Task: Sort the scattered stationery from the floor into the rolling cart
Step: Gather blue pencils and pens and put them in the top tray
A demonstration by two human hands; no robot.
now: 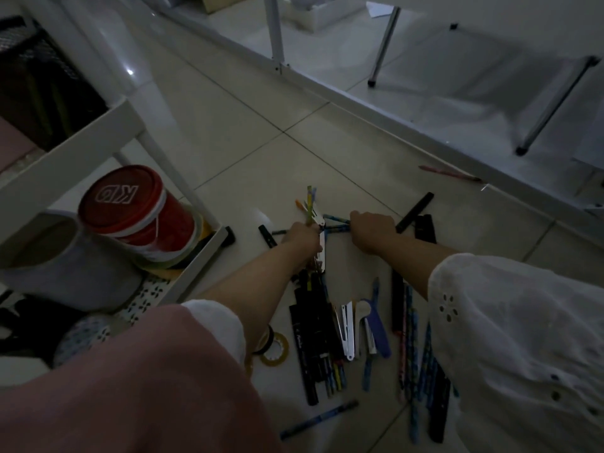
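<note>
Stationery lies scattered on the tiled floor. My left hand (303, 237) grips a bundle of pens and pencils (309, 204) that sticks up past my fist. My right hand (372, 231) is curled on blue pencils (336, 220) lying on the floor between both hands. A pile of black markers and pens (313, 325) lies below my left arm. White cutters (347, 328) and a blue-handled tool (379, 328) lie beside the pile. More blue pencils (415, 354) run under my right sleeve. The white rolling cart (199, 263) stands at the left.
The cart's lower tray holds a red-lidded tub (130, 204) and a grey cup (58, 263). Tape rolls (274, 348) lie by my left arm. Black markers (415, 212) lie right of my right hand. A pink pencil (447, 173) lies near the white table frame (359, 109).
</note>
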